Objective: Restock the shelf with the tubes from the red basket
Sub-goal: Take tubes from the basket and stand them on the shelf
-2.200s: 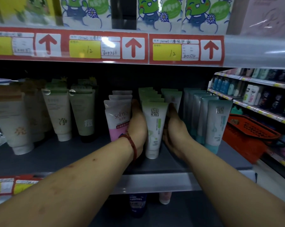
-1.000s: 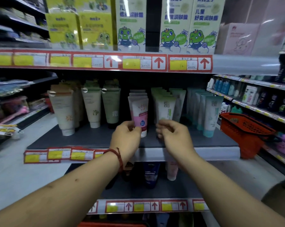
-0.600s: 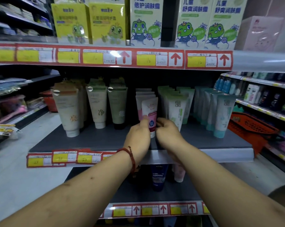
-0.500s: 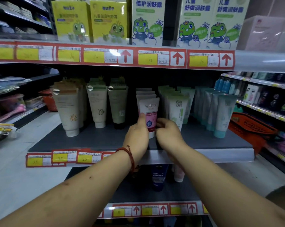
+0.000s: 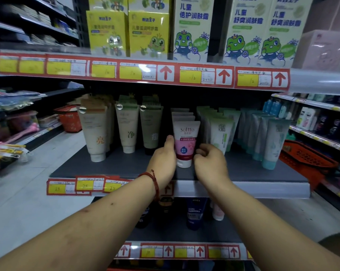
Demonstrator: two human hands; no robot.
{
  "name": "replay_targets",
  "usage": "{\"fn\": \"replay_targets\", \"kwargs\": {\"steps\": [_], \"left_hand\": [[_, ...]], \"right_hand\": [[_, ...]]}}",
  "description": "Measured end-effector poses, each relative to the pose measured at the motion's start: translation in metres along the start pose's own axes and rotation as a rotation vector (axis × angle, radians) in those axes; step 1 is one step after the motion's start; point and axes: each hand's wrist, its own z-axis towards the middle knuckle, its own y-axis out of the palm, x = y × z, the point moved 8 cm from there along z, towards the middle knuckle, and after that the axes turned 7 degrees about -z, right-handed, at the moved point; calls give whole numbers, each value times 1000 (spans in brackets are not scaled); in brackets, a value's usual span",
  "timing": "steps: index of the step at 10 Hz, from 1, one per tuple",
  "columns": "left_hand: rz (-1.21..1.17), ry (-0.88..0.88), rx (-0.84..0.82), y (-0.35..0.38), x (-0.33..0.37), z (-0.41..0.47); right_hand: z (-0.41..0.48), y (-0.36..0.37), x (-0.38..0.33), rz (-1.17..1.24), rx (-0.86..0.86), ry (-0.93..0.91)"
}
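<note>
A grey shop shelf fills the middle of the view, with red and yellow price labels along its front edge. On the shelf above stand tall cartons printed with cartoon frogs. Past the grey shelf's right end sits the red basket, partly hidden behind the shelf; what it holds cannot be seen.

Rows of tubes stand on the grey shelf, all cap down. From the left there are beige tubes, cream tubes and dark green tubes. On the right are white and green tubes and then pale teal tubes.

Two bare forearms reach in from below. The left hand has its thumb straight up against the left edge of a pink tube. Its other fingers are hidden, so whether it grips cannot be told. The right hand has its fingers curled in with nothing inside them, its knuckles just beside the tube's right edge.

The pink tube stands upright at the front of its own row, between the dark green tubes and the white and green ones. Its long axis is vertical, with the white cap on the shelf and the flat crimped end on top. Its printed face is toward the viewer.

A red cord bracelet circles the left wrist.
</note>
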Motion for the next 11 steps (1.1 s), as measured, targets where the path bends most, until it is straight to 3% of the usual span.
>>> {"fn": "replay_targets", "kwargs": {"steps": [1,2,4,6,7,9,11], "left_hand": [[86,86,131,-36,7,6],[70,120,171,-71,10,15],[26,26,72,-96,-4,48],[-257,-157,-22,-87,-23,60],[-291,-156,-53,-84,-26,66],[-129,-84,-37,-89,-27,73],[-205,-94,5,-87,-28,73]], "right_hand": [[-10,10,-17,-38,15,-126],[-14,47,-30,-38,-117,-197],[-6,104,-36,-265,-327,-115],[15,121,-33,-356,-321,-68],[20,128,-27,-290,-319,-42],[28,135,-13,-78,-354,4],[26,135,-18,-88,-363,-8]]}}
